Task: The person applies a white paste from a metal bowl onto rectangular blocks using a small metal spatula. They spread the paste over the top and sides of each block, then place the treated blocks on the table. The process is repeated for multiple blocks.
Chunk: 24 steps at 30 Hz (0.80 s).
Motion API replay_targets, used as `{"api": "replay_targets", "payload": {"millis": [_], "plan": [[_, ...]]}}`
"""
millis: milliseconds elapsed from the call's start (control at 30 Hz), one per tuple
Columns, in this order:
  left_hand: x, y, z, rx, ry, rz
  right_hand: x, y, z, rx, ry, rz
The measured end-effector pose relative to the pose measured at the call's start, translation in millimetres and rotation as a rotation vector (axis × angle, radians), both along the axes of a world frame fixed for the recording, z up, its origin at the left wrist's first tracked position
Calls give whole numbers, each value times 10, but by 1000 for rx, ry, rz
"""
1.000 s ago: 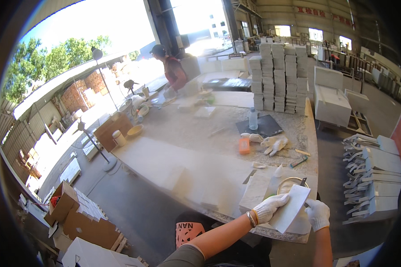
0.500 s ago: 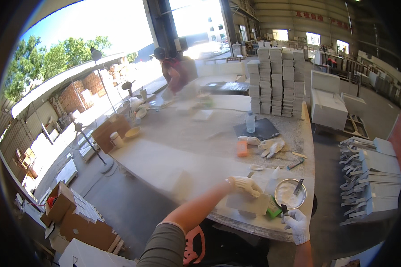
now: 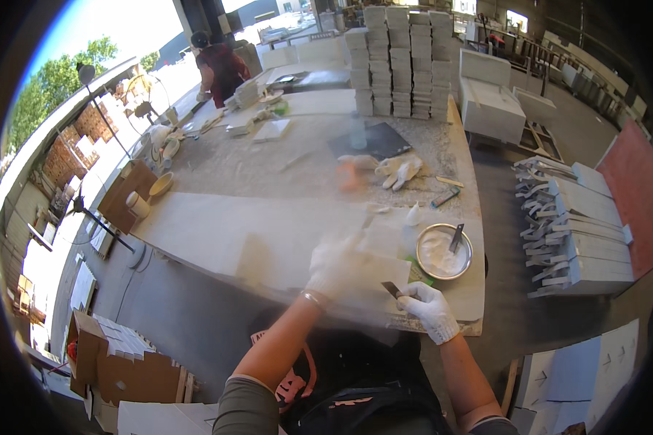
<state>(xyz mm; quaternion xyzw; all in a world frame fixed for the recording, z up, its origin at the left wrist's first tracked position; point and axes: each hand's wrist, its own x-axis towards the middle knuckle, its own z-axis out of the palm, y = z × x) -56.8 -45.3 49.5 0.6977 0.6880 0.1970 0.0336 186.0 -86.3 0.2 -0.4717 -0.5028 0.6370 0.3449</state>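
While the left hand in its white work glove presses down on a pale, flat rectangular stone tile, the tile lies blurred at the near edge of the long grey stone-topped workbench, its long axis running roughly from the person's left towards the right. The left hand's fingers are spread flat over the tile's left part, gripping nothing that shows. The gloved right hand sits just beside the tile's near right corner, closed around a small dark-bladed scraper whose blade points left and away, towards the tile. Just right of the tile stands a round metal bowl of white paste with a tool resting in it, close to the bench's right edge. Farther back lie a pair of white gloves, and beyond them stand tall stacks of pale tiles. The bench surface to the left of the tile is bare. Another person in a dark red top works at the far end.
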Motion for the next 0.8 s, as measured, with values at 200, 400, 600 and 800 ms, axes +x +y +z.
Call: {"api": "replay_targets", "payload": {"millis": [200,400,600,800], "plan": [[71,-128,-201,-209,-232,-3,-82,-124,-11,97,-86,52],[-11,372,-136,-84,-123,-319,-318,-243,102,72,-41,52],[102,501,-290,155,-50,-464,-203,-224,138,0,-7,98],[183,409,-368,104,-138,-394,334,62,209,66,-88,-186]]}}
